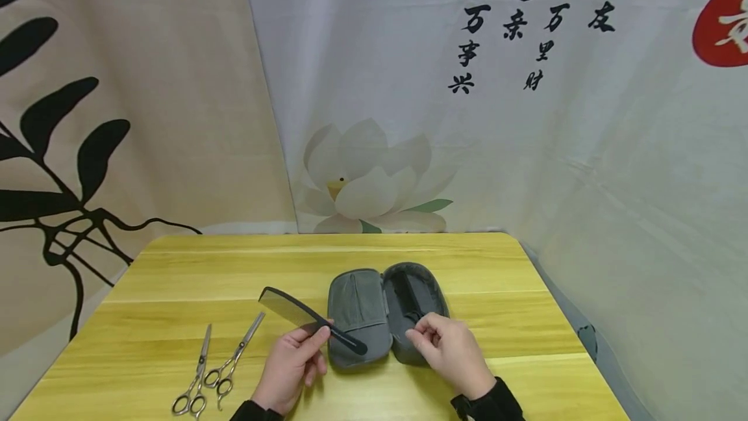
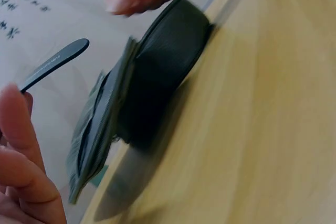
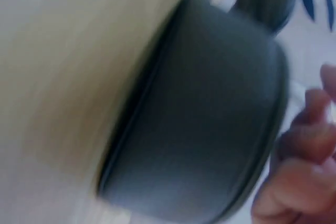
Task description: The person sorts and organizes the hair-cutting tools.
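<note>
My left hand [image 1: 292, 366] pinches a black comb [image 1: 312, 314] between thumb and fingers, its teeth toward the left and its handle overlapping the case in the head view. The comb's handle [image 2: 58, 62] also shows in the left wrist view. A grey zip case [image 1: 359, 317] lies unfolded on the table, lid to the left and deeper half to the right. Inside the deeper half rests a long black item [image 1: 406, 292], partly hidden. My right hand [image 1: 450, 349] hovers over that half's near edge, fingers loosely bent, with nothing seen in them.
Two pairs of steel scissors, one pair [image 1: 199, 375] at the far left and another pair [image 1: 236, 359] beside it, lie left of my left hand. The wooden table [image 1: 526, 323] reaches back to a printed curtain [image 1: 374, 83].
</note>
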A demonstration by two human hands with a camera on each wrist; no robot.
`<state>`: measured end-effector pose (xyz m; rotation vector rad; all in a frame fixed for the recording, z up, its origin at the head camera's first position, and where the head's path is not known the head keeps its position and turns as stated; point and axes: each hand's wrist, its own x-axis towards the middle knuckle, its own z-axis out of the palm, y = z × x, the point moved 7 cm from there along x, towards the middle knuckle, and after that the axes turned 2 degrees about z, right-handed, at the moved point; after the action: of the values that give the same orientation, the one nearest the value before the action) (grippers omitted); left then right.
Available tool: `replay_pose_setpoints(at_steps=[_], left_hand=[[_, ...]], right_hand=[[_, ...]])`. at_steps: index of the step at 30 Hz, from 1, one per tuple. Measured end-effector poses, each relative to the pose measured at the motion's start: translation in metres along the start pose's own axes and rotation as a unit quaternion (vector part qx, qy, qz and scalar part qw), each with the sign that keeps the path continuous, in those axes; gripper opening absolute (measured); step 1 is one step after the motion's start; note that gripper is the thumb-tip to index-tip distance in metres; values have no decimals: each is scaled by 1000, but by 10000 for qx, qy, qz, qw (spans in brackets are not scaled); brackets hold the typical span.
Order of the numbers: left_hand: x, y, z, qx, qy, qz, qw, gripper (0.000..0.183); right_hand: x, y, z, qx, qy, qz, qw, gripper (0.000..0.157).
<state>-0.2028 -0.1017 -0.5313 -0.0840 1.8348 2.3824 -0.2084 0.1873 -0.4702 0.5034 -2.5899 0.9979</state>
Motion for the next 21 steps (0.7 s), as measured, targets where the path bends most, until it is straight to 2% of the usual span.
replay_pose_setpoints(at_steps=[3,5,7,12,21], left_hand=[[-3,-3,9,14,-321,-50,9995,47],[-5,-5,15,32,-504,-48,9987,48],[-7,-6,19,43,-649,-64,9979,49],[-8,-9,25,89,-831,-115,9964,49],[-11,-13,32,165,-864,-219,9959,47]], right_hand=[[-2,-6,9,1113,-676,-90,9915,10],[-3,-9,13,1520,-992,-94,9833,5],[-4,-11,17,1797,-1246,-21,9758,6],[-5,-14,22,2067,-1603,60,9652,21],[-7,-17,27,2214,-1803,123,9583,13]])
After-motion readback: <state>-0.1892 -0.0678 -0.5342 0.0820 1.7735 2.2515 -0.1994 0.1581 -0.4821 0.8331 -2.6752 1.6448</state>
